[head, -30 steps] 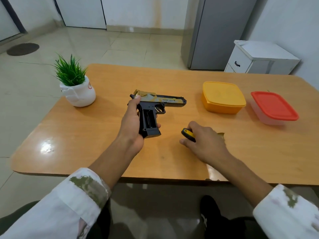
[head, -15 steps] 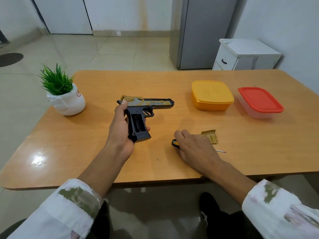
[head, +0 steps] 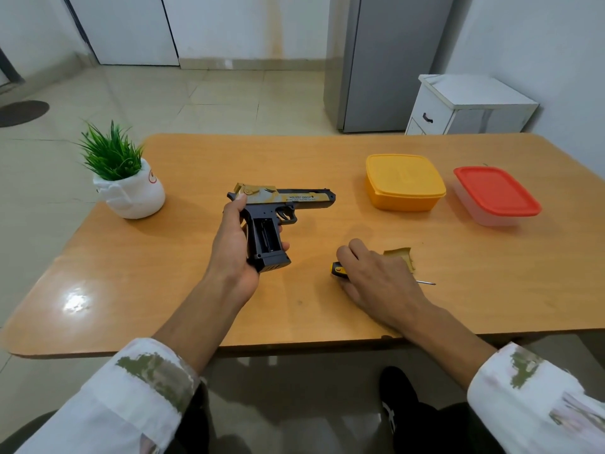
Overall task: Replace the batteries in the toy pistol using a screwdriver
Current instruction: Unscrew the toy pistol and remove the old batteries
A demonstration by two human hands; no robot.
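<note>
My left hand (head: 229, 253) grips the black and gold toy pistol (head: 288, 199) by its handle, just above the table, barrel pointing right. The battery bay in the handle faces me uncovered and looks dark inside. My right hand (head: 376, 283) lies on the table over the screwdriver (head: 339, 269), fingers curled on its yellow and black handle. The metal tip sticks out to the right of the hand. The gold battery cover (head: 401, 255) lies just beyond that hand. No batteries are visible.
On the wooden table (head: 163, 273) a potted plant (head: 127, 181) stands at the far left. A yellow lidded box (head: 404, 181) and a red-lidded box (head: 496, 194) sit at the far right. A white cabinet (head: 465, 106) stands behind the table.
My right hand has lowered the screwdriver flat onto the table, and the gold cover now shows behind it. The left hand holds the pistol as before.
</note>
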